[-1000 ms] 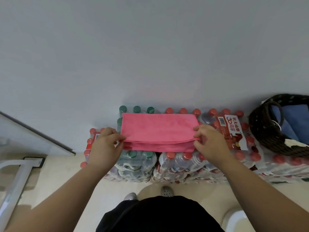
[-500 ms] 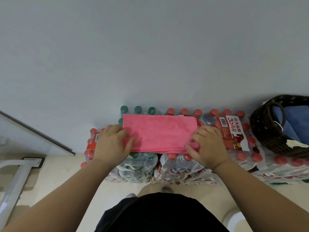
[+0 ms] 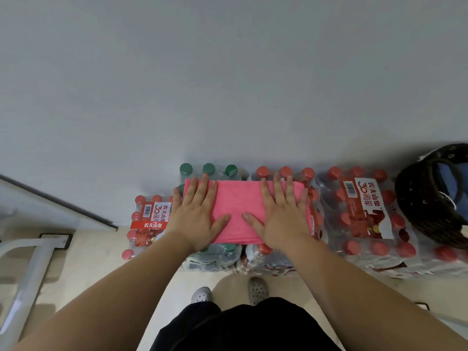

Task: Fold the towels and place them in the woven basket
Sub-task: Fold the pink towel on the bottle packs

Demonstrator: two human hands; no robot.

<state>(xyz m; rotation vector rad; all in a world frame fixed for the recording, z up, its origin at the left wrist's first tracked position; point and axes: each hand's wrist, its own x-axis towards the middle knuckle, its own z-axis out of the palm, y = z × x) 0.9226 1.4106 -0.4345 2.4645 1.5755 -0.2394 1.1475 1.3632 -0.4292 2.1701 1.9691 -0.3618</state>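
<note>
Pale grey matte wall (image 3: pixel 228 84) fills the upper view, with smooth beige floor (image 3: pixel 88 262) below. Against the wall stand shrink-wrapped packs of clear plastic water bottles (image 3: pixel 367 249), the film glossy and wrinkled. Most have round red caps (image 3: pixel 285 171); one pack has round green caps (image 3: pixel 209 168). Across the green-capped pack and its red-capped neighbour lies the folded pink towel (image 3: pixel 239 203), a flat, soft rectangle with a fine nap. My left hand (image 3: pixel 197 219) presses flat on its left end, fingers straight and spread. My right hand (image 3: pixel 281 219) presses flat on its right end, fingers likewise straight and apart. The thumbs point toward each other with bare cloth between. The red-and-white printed label (image 3: pixel 367 206) on the pack to the right reads 农夫山泉 and 30周年 and carries a barcode. A second label (image 3: pixel 152 216) beside my left hand reads the same. The dark brown woven basket (image 3: pixel 417 203), rounded with a loop handle, rests on the packs at far right, well apart from the pink towel, with blue cloth (image 3: pixel 455 178) inside.
</note>
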